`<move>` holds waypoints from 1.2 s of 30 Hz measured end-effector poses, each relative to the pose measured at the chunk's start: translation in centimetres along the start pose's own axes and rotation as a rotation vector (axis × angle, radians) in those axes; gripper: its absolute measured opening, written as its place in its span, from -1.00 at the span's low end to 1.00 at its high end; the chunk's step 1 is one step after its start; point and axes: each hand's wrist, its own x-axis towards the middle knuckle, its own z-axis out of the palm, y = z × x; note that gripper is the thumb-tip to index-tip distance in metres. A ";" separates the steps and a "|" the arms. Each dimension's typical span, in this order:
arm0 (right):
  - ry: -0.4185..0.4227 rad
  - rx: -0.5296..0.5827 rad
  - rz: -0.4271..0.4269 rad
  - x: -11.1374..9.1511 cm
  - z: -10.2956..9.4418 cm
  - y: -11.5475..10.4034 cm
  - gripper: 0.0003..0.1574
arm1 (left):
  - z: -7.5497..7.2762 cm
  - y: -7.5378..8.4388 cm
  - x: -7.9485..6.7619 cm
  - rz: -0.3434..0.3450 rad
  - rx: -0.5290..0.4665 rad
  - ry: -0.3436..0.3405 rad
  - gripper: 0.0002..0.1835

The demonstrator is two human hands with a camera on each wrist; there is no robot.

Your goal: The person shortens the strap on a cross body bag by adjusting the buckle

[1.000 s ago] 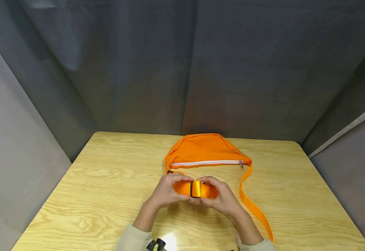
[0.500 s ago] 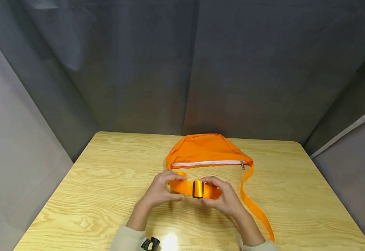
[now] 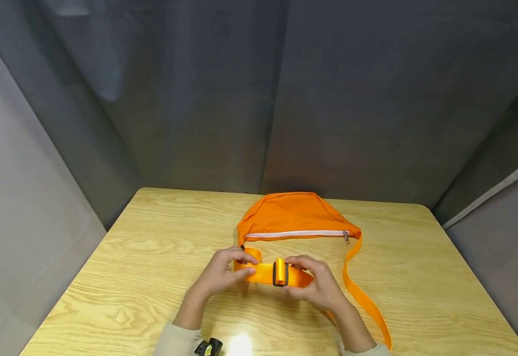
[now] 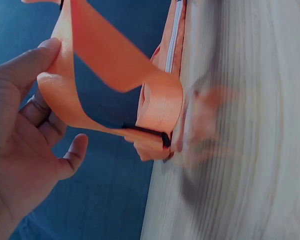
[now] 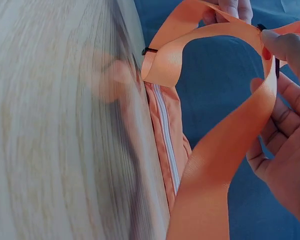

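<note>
An orange waist bag [image 3: 294,215] with a white zipper lies toward the far side of the table. Its orange strap [image 3: 259,273] is raised in front of it, threaded through a black slider buckle [image 3: 275,274] with a small loop of webbing standing up from it. Just right of the buckle, my right hand [image 3: 319,282] pinches the strap between thumb and fingers. My left hand [image 3: 221,272] pinches the strap further left; in the left wrist view, the thumb [image 4: 49,47] presses the webbing while the little finger stays off it. A second black fitting [image 4: 150,135] joins the strap near the bag's end.
The strap's other length [image 3: 366,299] runs from the bag's right end down the wooden table [image 3: 152,277] toward the right sleeve. Grey curtains [image 3: 205,99] close off the back and sides.
My left hand has slid left along the strap, away from the buckle. The webbing loop at the buckle now stands up more narrowly, and my right hand has stayed beside it.
</note>
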 end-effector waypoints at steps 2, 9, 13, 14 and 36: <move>0.015 0.001 0.010 -0.2 0.0 0.1 -0.38 | -0.2 -0.1 -0.3 -0.023 -0.007 0.009 -0.87; 0.027 0.003 0.014 -0.6 -0.1 0.5 -0.39 | -1.1 2.0 -0.6 -0.029 -0.045 0.018 -0.88; 0.027 0.025 0.003 -0.6 -0.1 0.5 -0.41 | -1.0 3.4 -0.2 -0.054 -0.052 -0.004 -0.87; 0.025 0.033 0.001 -0.6 -0.1 0.5 -0.42 | -0.9 3.6 0.0 -0.060 -0.057 -0.009 -0.86; -0.003 0.146 0.055 -1.4 0.9 4.1 -0.37 | -1.1 4.8 0.2 -0.142 -0.075 -0.059 -0.87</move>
